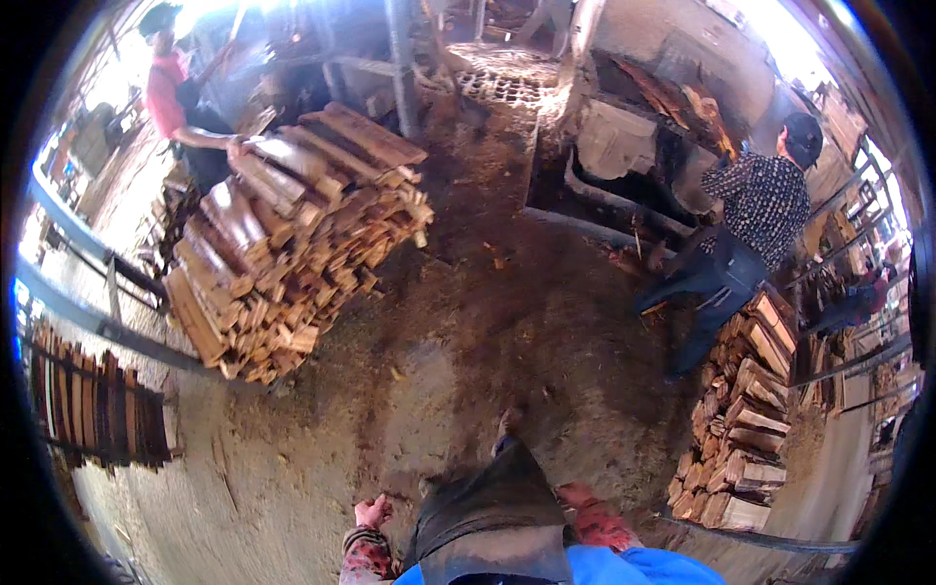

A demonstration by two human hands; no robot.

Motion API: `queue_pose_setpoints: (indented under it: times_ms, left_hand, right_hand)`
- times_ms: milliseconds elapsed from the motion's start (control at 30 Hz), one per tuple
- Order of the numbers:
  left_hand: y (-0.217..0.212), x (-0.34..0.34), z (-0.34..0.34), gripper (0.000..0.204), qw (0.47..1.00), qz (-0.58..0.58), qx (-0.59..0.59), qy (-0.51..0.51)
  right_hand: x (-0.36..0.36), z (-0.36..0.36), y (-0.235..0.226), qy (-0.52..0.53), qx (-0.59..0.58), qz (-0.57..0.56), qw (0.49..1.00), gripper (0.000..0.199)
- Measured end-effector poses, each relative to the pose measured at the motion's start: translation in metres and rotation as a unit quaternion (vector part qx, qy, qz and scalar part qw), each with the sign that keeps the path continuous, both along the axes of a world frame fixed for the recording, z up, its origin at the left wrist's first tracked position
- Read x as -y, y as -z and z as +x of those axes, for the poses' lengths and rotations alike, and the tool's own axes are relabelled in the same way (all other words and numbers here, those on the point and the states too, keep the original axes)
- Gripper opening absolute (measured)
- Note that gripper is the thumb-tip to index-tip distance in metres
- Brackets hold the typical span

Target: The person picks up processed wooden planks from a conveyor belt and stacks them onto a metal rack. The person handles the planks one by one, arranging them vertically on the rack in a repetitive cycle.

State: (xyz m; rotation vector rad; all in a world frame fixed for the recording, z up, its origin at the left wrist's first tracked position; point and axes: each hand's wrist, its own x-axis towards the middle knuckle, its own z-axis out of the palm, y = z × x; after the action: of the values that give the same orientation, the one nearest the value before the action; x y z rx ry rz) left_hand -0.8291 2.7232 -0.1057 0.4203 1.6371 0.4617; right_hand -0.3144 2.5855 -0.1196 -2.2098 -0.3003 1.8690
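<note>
We're mid-stride w/ both hands free, left hand loosely curled on nothing, right hand blurred so can't tell its fingers, big split-wood stack well ahead-left; next, prob. close in & open up for a log.

Colours atm: big firewood stack is showing pale tan and orange-brown cut ends w/ grey-brown bark. Smaller woodpile on the right is looking the same, bit yellower. Dirt floor is going dusty brown, w/ a lighter grey patch in the middle. Person in the back left is wearing a pink-red shirt. Person on the right is wearing a black top w/ tiny white dots, dark cap, dark blue trousers. Wearer's left sleeve is showing a red and dark floral print, apron is looking dark grey, bright blue cloth at the bottom edge.
</note>
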Motion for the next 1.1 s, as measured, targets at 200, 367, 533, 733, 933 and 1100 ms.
queue_pose_setpoints:
  times_ms: [200,367,533,733,933,1100]
  left_hand:
    - [-0.018,-0.071,0.085,0.024,0.993,-0.022,0.117,-0.022]
    - [-0.054,-0.127,0.158,0.022,0.998,-0.029,-0.013,0.055]
    - [-0.06,-0.174,0.188,0.023,0.997,-0.065,-0.019,0.036]
    - [0.037,-0.226,0.17,0.03,0.985,-0.092,-0.058,0.132]
    - [0.069,-0.372,0.264,0.031,0.966,0.003,-0.114,0.231]
    - [0.041,-0.526,0.315,0.03,0.982,0.024,0.09,0.162]
  right_hand:
    - [-0.026,0.065,0.04,-0.017,0.071,0.037,0.997,0.033]
    - [-0.071,0.135,0.055,-0.076,0.116,0.102,0.985,0.032]
    - [-0.15,0.152,0.02,0.056,0.108,0.197,0.973,0.037]
    - [-0.242,0.183,0.018,-0.144,0.197,0.188,0.951,0.041]
    - [-0.268,0.23,0.039,0.024,0.195,0.189,0.962,0.039]
    - [-0.321,0.243,0.015,0.299,-0.01,0.084,0.95,0.036]
